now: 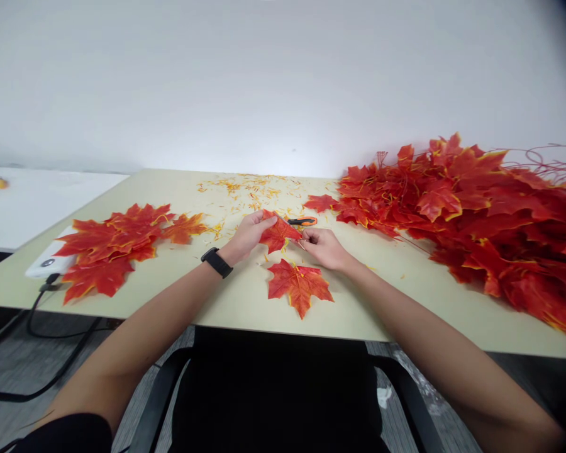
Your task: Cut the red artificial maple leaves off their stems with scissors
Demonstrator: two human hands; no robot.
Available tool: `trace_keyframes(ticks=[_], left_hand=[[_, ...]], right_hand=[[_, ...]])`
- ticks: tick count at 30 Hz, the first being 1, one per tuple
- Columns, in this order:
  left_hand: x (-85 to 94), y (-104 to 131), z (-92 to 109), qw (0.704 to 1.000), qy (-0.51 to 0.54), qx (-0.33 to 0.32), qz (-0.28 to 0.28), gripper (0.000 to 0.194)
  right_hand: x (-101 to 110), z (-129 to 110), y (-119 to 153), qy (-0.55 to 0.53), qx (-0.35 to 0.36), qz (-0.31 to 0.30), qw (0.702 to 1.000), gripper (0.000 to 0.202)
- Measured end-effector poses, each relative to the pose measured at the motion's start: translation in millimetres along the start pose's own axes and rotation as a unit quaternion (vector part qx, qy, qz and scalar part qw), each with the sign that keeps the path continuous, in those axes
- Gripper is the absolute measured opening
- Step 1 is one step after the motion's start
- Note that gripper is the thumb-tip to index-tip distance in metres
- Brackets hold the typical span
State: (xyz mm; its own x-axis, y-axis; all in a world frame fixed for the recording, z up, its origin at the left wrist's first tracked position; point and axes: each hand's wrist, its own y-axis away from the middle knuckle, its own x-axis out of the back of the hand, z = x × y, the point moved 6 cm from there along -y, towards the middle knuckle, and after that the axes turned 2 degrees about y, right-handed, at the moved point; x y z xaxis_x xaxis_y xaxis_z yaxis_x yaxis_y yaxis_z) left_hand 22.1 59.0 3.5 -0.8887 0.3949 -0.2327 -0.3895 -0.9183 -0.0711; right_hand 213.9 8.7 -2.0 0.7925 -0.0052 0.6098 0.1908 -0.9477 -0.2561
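My left hand (249, 236), with a black watch on its wrist, pinches a red artificial maple leaf (276, 235) above the table. My right hand (324, 246) is closed at the leaf's right edge. A small shiny metal tool (302, 246) shows at its fingertips, perhaps scissors; most of it is hidden. Just behind the held leaf lies an orange-and-black handled tool (304, 221), partly covered by the leaf. Nearer to me, a second maple leaf (300, 286) lies flat on the table, its edges orange-yellow.
Left on the table (226, 302) is a smaller leaf pile (117, 242), partly over a white power strip (44, 263) with a black cable. A large heap of leaves (466, 220) with red stems fills the right. Yellow-orange trimmings (249, 189) are scattered toward the wall.
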Motion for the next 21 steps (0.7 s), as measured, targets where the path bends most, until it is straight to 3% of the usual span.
trace_keyframes(ticks=[14, 21], left_hand=[[1.0, -1.4, -1.4, 1.0, 0.005, -0.008, 0.0, 0.027], [0.6, -1.9, -4.1, 1.0, -0.01, -0.007, -0.006, 0.024]], right_hand=[[1.7, -8.7, 0.4, -0.002, -0.004, 0.009, 1.0, 0.042], [1.9, -8.4, 0.9, -0.002, -0.001, 0.01, 1.0, 0.032]])
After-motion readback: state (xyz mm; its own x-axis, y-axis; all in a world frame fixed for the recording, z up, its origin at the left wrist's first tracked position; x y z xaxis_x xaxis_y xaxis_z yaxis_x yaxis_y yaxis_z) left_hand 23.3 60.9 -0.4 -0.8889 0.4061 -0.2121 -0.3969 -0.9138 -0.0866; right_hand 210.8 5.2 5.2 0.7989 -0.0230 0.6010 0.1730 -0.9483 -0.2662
